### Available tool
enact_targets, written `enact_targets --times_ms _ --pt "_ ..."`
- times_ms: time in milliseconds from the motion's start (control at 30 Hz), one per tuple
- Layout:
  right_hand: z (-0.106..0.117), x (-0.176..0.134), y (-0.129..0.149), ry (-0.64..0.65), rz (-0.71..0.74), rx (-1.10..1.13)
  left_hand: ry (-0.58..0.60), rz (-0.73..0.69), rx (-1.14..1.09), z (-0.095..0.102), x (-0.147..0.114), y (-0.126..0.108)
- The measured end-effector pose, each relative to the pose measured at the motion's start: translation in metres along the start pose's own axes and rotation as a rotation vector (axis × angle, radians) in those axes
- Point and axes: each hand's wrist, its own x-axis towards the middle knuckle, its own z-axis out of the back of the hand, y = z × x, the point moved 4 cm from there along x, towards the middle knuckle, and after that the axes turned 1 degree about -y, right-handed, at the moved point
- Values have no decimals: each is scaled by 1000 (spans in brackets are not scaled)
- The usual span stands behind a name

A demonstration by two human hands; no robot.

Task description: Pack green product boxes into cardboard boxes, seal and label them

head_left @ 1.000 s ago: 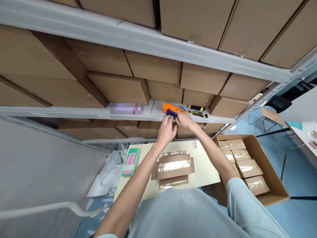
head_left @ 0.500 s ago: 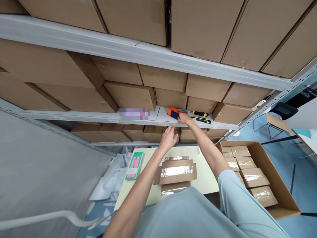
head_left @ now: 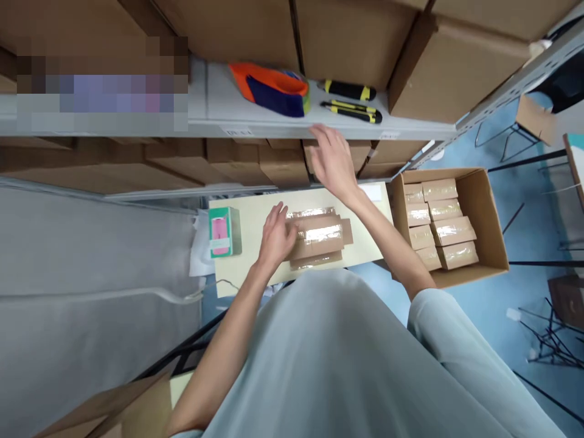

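Note:
On the cream table (head_left: 249, 213) lies a brown carton (head_left: 317, 246) with clear tape on it and flaps sticking out at its sides. My left hand (head_left: 276, 238) is over the carton's left end, fingers apart; whether it touches the cardboard I cannot tell. My right hand (head_left: 334, 163) hangs just below the shelf edge, empty, with loosely spread fingers. On the shelf above it rest an orange and blue tape dispenser (head_left: 274, 91) and two yellow and black utility knives, one (head_left: 349, 90) behind the other (head_left: 352, 112).
A green box with a pink item (head_left: 221, 232) stands at the table's left end. To the right, a large open carton (head_left: 495, 243) holds several taped small boxes. Brown boxes (head_left: 246, 30) fill the shelves overhead. A pale pipe (head_left: 137, 293) runs along the left wall.
My right hand has let go of the tape dispenser and come down off the shelf. My left hand has dropped from the shelf edge to the carton. The view has tilted downward.

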Motion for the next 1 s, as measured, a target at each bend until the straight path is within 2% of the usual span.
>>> enact_targets --times_ms 100,200,267,333,467,600,800,900,1000 --pt "-38 -102 -31 -22 -127 256 -18 55 -43 -20 -43 11" --pt "-78 -197 -51 -16 -343 448 -43 77 -56 -38 -69 9" --pt "-97 -242 -52 -1 -474 530 -20 54 -39 -51 -75 -3" --pt "-111 -267 -45 20 -556 613 50 -16 -15 -66 -76 -22" --pt "-136 -280 -34 74 -625 776 239 -173 31 -101 -67 -54" --pt "-163 -277 -38 99 -662 923 323 -167 94 -126 -61 -55" --pt "-190 -280 -45 115 -748 1063 355 -166 138 -134 -61 -42" --pt "-193 -281 -47 163 -758 1069 351 -164 132 -137 -61 -43" --pt "-186 -277 -50 209 -740 991 348 -150 96 -136 -61 -46"
